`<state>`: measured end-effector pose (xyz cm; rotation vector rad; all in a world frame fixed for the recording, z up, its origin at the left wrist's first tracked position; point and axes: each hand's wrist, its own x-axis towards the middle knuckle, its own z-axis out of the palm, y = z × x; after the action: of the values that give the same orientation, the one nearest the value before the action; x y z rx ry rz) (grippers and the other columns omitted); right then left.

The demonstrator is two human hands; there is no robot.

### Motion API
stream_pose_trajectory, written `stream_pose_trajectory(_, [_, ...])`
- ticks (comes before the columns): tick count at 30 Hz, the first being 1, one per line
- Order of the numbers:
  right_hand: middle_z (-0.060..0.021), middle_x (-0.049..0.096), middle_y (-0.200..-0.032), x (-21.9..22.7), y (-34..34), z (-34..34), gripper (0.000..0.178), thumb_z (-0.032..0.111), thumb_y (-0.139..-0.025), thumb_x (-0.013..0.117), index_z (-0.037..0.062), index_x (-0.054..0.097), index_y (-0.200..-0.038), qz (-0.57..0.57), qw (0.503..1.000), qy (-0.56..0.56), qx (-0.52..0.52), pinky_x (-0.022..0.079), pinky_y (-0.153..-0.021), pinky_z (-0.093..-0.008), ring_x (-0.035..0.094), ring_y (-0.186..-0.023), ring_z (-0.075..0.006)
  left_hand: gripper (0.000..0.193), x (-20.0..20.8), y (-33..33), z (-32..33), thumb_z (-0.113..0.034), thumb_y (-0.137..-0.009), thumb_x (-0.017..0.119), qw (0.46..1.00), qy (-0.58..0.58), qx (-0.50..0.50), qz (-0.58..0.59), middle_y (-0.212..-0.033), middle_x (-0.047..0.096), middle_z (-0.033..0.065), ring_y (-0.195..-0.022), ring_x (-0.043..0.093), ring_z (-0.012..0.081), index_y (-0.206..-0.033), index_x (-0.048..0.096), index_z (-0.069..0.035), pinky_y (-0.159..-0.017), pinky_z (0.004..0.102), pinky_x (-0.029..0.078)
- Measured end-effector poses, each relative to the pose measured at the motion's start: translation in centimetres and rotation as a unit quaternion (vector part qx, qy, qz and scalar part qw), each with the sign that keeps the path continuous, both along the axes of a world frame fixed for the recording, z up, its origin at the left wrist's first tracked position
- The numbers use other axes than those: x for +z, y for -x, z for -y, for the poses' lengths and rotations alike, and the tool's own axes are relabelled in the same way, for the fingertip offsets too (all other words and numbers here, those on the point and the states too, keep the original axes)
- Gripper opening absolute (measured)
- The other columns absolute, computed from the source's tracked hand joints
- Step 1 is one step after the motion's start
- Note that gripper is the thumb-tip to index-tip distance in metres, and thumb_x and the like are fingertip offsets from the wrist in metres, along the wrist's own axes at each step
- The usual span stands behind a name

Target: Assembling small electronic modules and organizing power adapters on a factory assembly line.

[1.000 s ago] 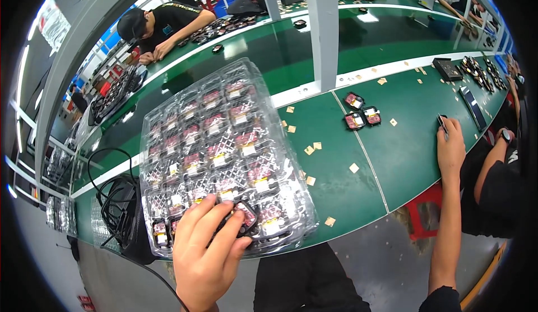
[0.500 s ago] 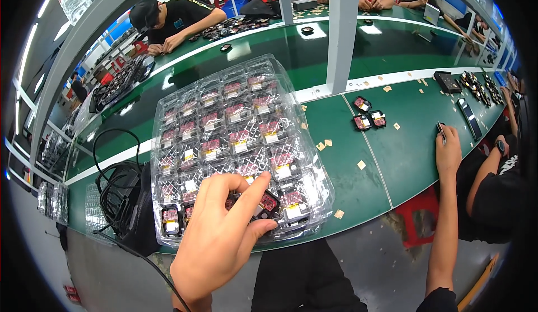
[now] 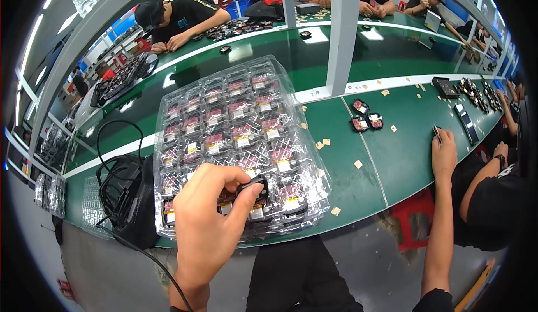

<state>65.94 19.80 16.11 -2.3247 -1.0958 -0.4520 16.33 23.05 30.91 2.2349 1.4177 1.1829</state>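
My left hand (image 3: 208,219) is over the near edge of a clear plastic blister tray (image 3: 314,191). Thumb and fingers pinch a small black device housing (image 3: 259,190), tilted above its row. The tray's pockets hold rows of similar units with red circuit boards and white and yellow parts. My hand hides part of the front row. Out to the right, my right hand (image 3: 444,154) is closed round a thin metal-looking tool (image 3: 437,132), above the green bench. Only its tip end shows, so its kind is unclear.
Three loose units (image 3: 360,123) lie on the green bench (image 3: 358,186) among small tan squares. A grey post (image 3: 340,37) rises behind. Black cables (image 3: 120,191) are heaped left of the tray. A long dark case (image 3: 466,124) lies near my right hand. Co-workers sit across and at right.
My left hand has closed on a housing from the tray's front row and lifted and tilted it. My right hand has shifted slightly, still with the tool.
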Motion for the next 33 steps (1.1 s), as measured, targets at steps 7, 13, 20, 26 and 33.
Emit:
stream_pose_trajectory(7, [-0.0073, 0.066, -0.127, 0.0, 0.1, 0.3, 0.029, 0.017, -0.099, 0.06, 0.01, 0.07, -0.125, -0.001, 1.0, -0.005, -0.004, 0.053, -0.091, -0.0434, 0.068, -0.109, -0.0342, 0.017, -1.6, 0.8, -1.1, -0.004, -0.082, 0.083, 0.988, -0.132, 0.007, -0.077, -0.087, 0.073, 0.011, -0.08, 0.07, 0.0237, -0.092, 0.069, 0.0, -0.074, 0.0332, 0.052])
stream_pose_trajectory(13, [-0.0083, 0.066, -0.127, -0.6, 0.0, 0.4, 0.029, 0.017, -0.099, 0.06, 0.0101, 0.071, -0.125, 0.003, 1.0, 0.006, -0.006, 0.053, -0.092, -0.0437, 0.068, -0.11, -0.0346, 0.012, -1.1, 0.8, -0.5, -0.005, -0.086, 0.08, 0.999, -0.049, 0.002, -0.022, -0.089, 0.076, 0.0151, -0.089, 0.076, 0.0314, -0.094, 0.072, 0.0, -0.09, 0.0405, 0.053])
stream_pose_trajectory(20, [-0.0091, 0.066, -0.126, -0.4, -0.3, 0.1, 0.029, 0.017, -0.098, 0.06, 0.01, 0.071, -0.124, 0.012, 1.0, -0.007, 0.003, 0.053, -0.092, -0.0444, 0.068, -0.109, -0.0351, 0.027, -2.0, 0.6, -0.2, -0.021, -0.083, 0.085, 0.982, -0.132, -0.035, -0.13, -0.106, 0.075, 0.0118, -0.12, 0.065, 0.0381, -0.102, 0.076, -0.005, -0.103, 0.0505, 0.048])
stream_pose_trajectory(26, [-0.009, 0.067, -0.123, -0.3, 0.1, 0.0, 0.028, 0.016, -0.097, 0.06, 0.0102, 0.072, -0.122, 0.014, 1.0, -0.013, 0.003, 0.053, -0.091, -0.0453, 0.069, -0.107, -0.0357, 0.046, -1.8, 1.6, 0.9, -0.032, -0.077, 0.088, 0.967, -0.126, -0.106, -0.196, -0.127, 0.069, 0.0117, -0.124, 0.062, 0.0362, -0.112, 0.076, -0.005, -0.104, 0.0515, 0.048])
stream_pose_trajectory(33, [-0.0139, 0.058, -0.139, -0.7, -0.8, 0.7, 0.024, 0.019, -0.095, 0.064, 0.0091, 0.071, -0.115, 0.049, 0.998, -0.034, -0.013, 0.054, -0.09, -0.0491, 0.068, -0.104, -0.0415, 0.042, -2.8, 1.9, 1.6, -0.031, -0.081, 0.083, 0.962, -0.147, -0.131, -0.192, -0.122, 0.073, 0.0121, -0.12, 0.066, 0.0332, -0.111, 0.075, -0.002, -0.104, 0.0515, 0.049])
